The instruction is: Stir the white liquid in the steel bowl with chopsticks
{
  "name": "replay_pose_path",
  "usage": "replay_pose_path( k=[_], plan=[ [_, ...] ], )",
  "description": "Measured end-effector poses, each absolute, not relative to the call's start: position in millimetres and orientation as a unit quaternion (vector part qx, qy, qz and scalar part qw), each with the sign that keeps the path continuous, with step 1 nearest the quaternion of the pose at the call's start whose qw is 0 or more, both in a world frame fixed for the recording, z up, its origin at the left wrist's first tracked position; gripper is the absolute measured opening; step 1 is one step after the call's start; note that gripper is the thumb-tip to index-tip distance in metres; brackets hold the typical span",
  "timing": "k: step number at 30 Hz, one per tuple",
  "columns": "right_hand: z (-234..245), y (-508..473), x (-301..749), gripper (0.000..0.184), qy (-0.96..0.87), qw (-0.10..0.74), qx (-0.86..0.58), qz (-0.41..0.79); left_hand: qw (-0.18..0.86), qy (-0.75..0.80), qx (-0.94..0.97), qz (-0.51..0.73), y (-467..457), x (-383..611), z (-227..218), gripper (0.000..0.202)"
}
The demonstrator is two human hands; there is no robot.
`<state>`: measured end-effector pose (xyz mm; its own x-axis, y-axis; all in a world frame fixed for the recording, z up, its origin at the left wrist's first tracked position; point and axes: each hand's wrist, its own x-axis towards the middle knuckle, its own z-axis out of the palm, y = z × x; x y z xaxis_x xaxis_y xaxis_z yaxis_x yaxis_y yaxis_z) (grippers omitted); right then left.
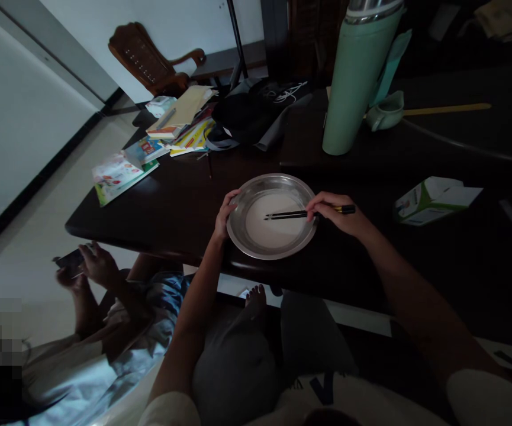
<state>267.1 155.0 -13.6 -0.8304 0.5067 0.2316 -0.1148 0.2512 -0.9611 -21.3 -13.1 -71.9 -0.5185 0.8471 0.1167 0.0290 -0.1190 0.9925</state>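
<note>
A round metal bowl (256,251) stands near the front edge of the dark table, with a pale, whitish mixture (273,234) covering its bottom. My left hand (226,214) grips the bowl's left rim, its fingers on the outside and the thumb over the edge. A pair of black chopsticks (286,215) is held in my right hand (333,212), above the bowl's right rim. Their tips point left, at or just over the mixture; whether they dip into it I cannot tell.
Behind the bowl stands a tall green thermos (357,77), with a small green pitcher (386,112) beside it. An opened carton (431,201) lies to the right. Books (120,174) and a black bag (249,112) occupy the back left. Another person's hands (89,263) hold a phone at left.
</note>
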Motion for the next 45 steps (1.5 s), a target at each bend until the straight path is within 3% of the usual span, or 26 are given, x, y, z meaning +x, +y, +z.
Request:
replay_pose_path(
  k=[4, 11, 17, 24, 31, 37, 45],
  plan=[
    [-14, 165, 272, 0.018, -0.715, 0.298, -0.158, 0.612, 0.327, 0.579, 0.368, 0.650, -13, -21, -74, 0.040],
    [-12, 153, 266, 0.016, -0.742, 0.248, -0.125, 0.611, 0.325, 0.574, 0.373, 0.653, -13, -22, -73, 0.041],
    [-13, 165, 273, 0.018, -0.712, 0.307, -0.177, 0.607, 0.326, 0.582, 0.362, 0.651, -14, -20, -72, 0.041],
    [-11, 153, 268, 0.016, -0.736, 0.239, -0.130, 0.620, 0.328, 0.582, 0.366, 0.647, -13, -21, -70, 0.041],
    [-13, 165, 274, 0.018, -0.706, 0.298, -0.169, 0.620, 0.325, 0.586, 0.364, 0.647, -13, -20, -71, 0.039],
    [-10, 152, 268, 0.017, -0.738, 0.235, -0.133, 0.619, 0.343, 0.584, 0.338, 0.654, -13, -18, -68, 0.038],
    [-13, 165, 273, 0.017, -0.702, 0.294, -0.168, 0.627, 0.324, 0.591, 0.345, 0.653, -13, -16, -66, 0.039]
  ],
)
